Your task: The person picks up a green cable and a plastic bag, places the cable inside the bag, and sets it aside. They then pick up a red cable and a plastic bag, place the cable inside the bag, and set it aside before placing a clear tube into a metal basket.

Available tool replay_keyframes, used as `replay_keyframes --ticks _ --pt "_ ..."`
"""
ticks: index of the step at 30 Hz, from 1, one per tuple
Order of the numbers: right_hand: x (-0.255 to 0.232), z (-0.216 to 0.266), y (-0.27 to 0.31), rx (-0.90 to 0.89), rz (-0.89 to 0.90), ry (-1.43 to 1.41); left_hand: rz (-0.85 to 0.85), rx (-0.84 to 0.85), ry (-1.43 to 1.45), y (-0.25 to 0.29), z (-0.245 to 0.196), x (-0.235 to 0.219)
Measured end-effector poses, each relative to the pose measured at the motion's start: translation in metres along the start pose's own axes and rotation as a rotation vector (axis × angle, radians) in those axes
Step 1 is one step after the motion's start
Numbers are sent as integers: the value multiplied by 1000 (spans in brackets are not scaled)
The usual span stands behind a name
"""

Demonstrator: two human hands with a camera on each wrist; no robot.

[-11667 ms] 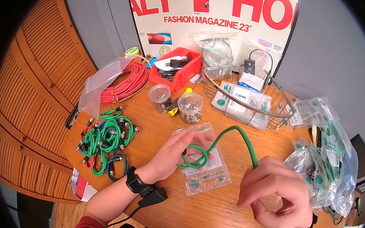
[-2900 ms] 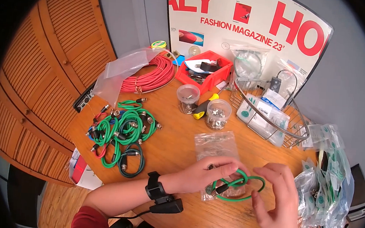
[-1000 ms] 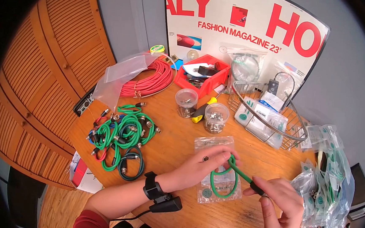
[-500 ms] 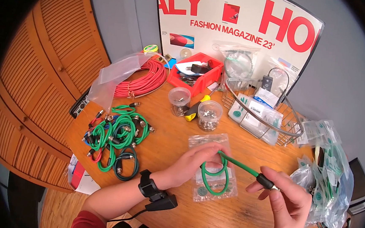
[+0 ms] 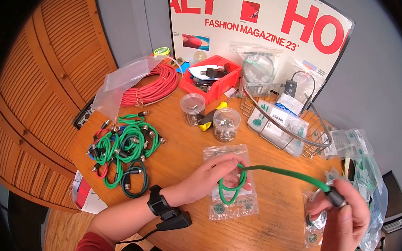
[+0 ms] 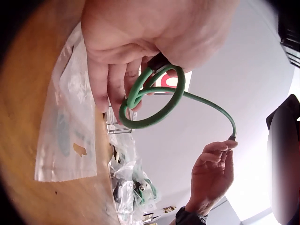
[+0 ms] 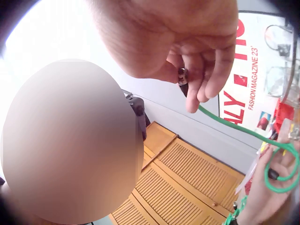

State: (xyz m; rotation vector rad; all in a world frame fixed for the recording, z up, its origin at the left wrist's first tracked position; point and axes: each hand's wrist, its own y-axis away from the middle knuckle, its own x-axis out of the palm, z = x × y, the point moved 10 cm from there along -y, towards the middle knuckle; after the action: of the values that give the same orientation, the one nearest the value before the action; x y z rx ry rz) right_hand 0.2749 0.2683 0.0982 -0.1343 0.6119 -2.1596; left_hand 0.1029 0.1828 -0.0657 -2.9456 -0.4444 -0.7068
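A green cable (image 5: 281, 170) with black-sleeved metal connectors stretches between the two hands. My left hand (image 5: 209, 176) holds its looped part over a clear zip bag (image 5: 234, 211) lying on the table. In the left wrist view the green loops (image 6: 152, 123) hang below the palm, with one black connector sleeve (image 6: 158, 61) against the hand. At the right, my right hand (image 5: 347, 224) pinches the other end by its connector (image 5: 335, 197), thumb on one side and fingers on the other. The right wrist view shows the metal tip (image 7: 183, 75) between the fingers.
At left lie a pile of green cables (image 5: 134, 144) and a red cable coil (image 5: 153, 87). Behind stand two clear jars (image 5: 226, 125), a screwdriver (image 5: 213, 117), a red bin (image 5: 212, 91) and a wire basket (image 5: 318, 143). Several bagged cables (image 5: 374, 184) lie at right.
My right hand first came in beside the coil, then took the cable's end connector and moved right and up with it. The cable between the hands has lengthened; the left hand still holds the loops.
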Motion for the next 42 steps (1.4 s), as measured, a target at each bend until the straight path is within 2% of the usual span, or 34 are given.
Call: replay_keyframes --ticks 4,6,8,9,10,15,19,21,24,27,31,35,37,38,40,41,42 --pt "-23 11 -8 -69 -51 -19 12 -42 3 2 -4 4" --pt "-44 7 -8 28 -103 -105 50 -35 -81 1 -4 6" --pt "-74 7 -3 26 -360 -80 56 -39 -93 3 -8 12" --pt "-95 1 3 38 -560 -158 60 -42 -107 4 -9 15" --pt "-101 3 2 28 -582 -145 63 -42 -106 4 -11 16" --pt "-130 3 -12 -28 -401 -196 85 -70 -107 6 -13 16" --pt "-135 -5 -17 3 -442 -254 128 -91 -54 7 -7 21" --pt "-137 -10 -20 52 -433 -274 124 -89 -184 8 -7 23" --pt "-139 -25 -22 112 -483 -331 139 -79 -182 6 -6 20" --pt "-140 -32 -29 81 -350 -414 64 -12 -34 2 -5 9" --pt "-133 -38 -31 90 -313 -448 32 -43 -18 1 -7 3" --pt "-125 -38 -30 107 -391 -425 106 -14 16 3 -11 10" --pt "-131 -39 -23 135 -508 -246 157 14 77 5 -15 16" --pt "-137 -42 -23 135 -508 -246 159 -3 48 5 -16 18" --pt "-130 -38 -32 60 -264 -254 160 -20 19 6 -18 22" --pt "-130 -39 -32 60 -263 -254 137 -38 33 6 -18 21" --pt "-137 -41 -30 77 -361 -184 113 -57 47 6 -17 20"
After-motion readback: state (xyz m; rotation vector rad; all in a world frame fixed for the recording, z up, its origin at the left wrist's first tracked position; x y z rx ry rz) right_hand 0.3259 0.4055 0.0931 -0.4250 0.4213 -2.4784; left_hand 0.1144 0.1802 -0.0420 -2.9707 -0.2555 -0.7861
